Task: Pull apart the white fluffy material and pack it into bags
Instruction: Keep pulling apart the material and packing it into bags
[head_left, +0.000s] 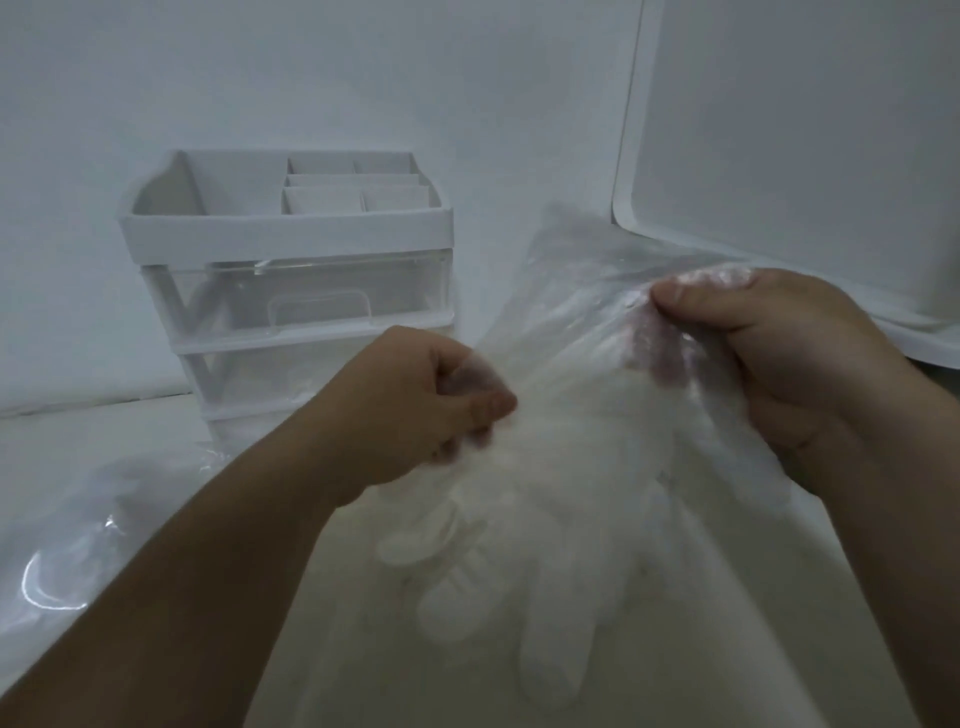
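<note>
A clear plastic bag (582, 291) hangs in front of me, held up by both hands. My left hand (415, 410) pinches the bag's left edge with curled fingers. My right hand (779, 364) grips the bag's right edge, thumb on top and fingers seen through the film. White fluffy material (545, 519) sits inside the bag, hanging down in soft blurred lobes toward the bottom of the view.
A white organiser (285, 223) with compartments on top and clear drawers stands at the back left. A white tray (779, 156) leans against the wall at the right. More clear plastic film (78, 545) lies on the white surface at the left.
</note>
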